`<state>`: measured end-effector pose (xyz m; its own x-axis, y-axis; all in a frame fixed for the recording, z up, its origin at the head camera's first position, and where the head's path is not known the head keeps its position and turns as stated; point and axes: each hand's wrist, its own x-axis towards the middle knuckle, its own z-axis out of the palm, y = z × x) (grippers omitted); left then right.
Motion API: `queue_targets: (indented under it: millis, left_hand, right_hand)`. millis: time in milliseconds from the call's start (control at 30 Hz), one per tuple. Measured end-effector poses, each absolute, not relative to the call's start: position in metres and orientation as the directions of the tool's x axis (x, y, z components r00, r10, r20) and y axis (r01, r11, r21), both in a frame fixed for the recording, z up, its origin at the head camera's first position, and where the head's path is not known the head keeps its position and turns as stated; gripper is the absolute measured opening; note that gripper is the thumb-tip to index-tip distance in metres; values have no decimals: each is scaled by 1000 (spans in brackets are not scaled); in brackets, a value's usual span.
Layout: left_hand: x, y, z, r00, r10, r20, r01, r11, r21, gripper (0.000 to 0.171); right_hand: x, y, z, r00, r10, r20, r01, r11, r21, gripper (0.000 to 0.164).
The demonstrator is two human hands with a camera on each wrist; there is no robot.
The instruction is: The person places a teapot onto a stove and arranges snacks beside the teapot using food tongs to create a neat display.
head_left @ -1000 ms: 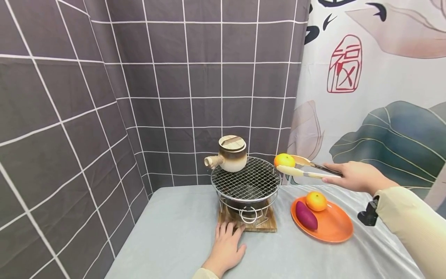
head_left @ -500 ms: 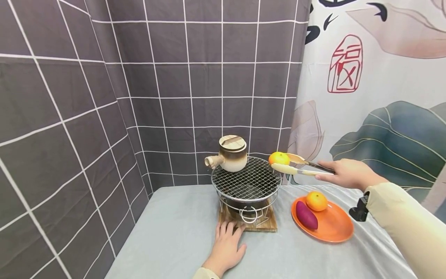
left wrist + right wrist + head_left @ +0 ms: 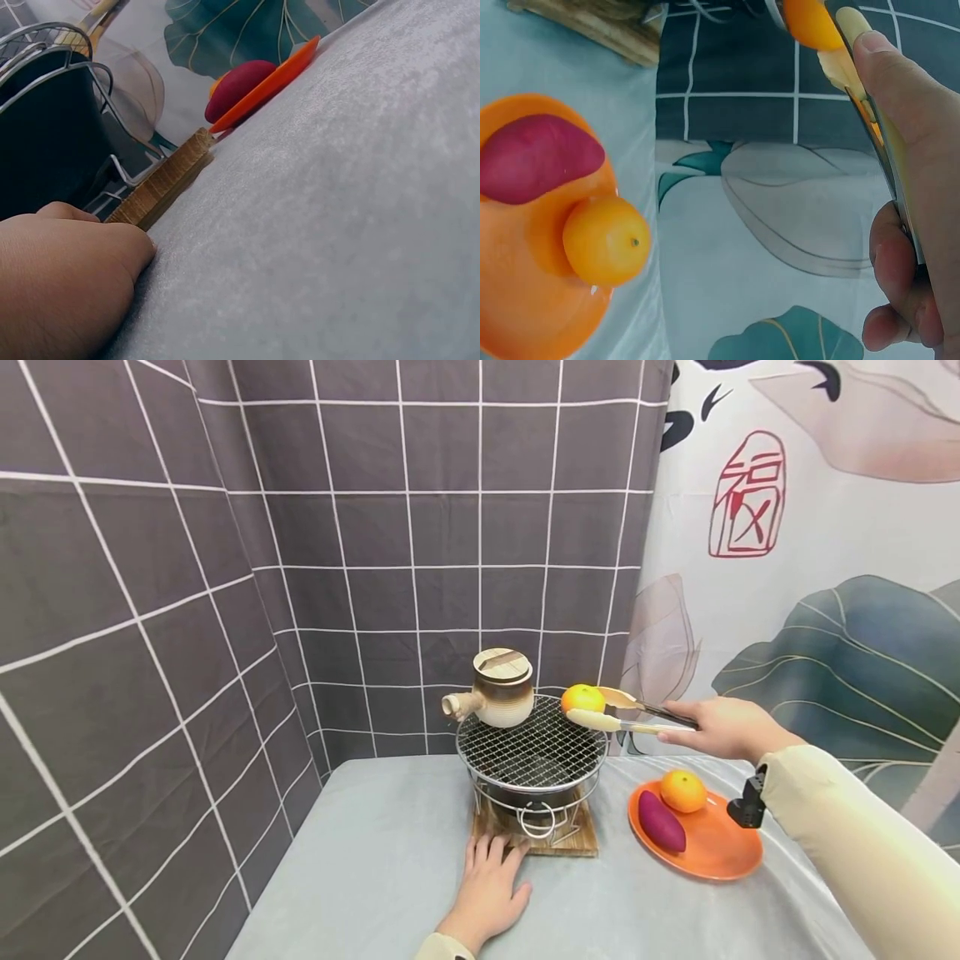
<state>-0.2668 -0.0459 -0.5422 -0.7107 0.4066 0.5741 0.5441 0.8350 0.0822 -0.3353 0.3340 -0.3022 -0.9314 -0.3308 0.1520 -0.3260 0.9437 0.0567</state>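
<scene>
My right hand grips a pair of tongs with pale tips, thumb along one arm in the right wrist view. Between the tips is a mandarin orange, held over the right side of a round wire grill rack. The rack sits on a small stove on a wooden board. My left hand lies palm down on the cloth, fingertips at the board's front left corner. A clay teapot with a wooden lid and side handle stands at the rack's back left.
An orange plate to the right of the board bears a second mandarin orange and a purple sweet potato. Grey cloth covers the table. A dark checked curtain hangs close behind the stove.
My right hand has moved left with the tongs, carrying the mandarin orange from the rack's right edge farther over the rack. The left hand stays in place.
</scene>
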Motion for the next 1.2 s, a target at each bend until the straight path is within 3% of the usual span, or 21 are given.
queue_targets:
  millis: [233,467,900,1200]
  left_hand:
    - [-267,-46,-539,-723,413,553,542,836,84,51]
    - [-267,-45,-538,-743,411,528,529,844,89,52]
    - [-270,-47,-546,-695,413,589,552,831,69,53]
    - [-268,-47,-543,-721,417,553,550,830,91,53]
  right_hand:
    - [-340,321,-303,-918,-358,169,-352,934,63,81]
    - [-343,313,-304,-919,-362,155,-357,932,54,86]
    - [-344,306,-307,-911,-375,172,-371,927,59,86]
    - [-344,303,-308,-907,-381,180,-375,924,69,82]
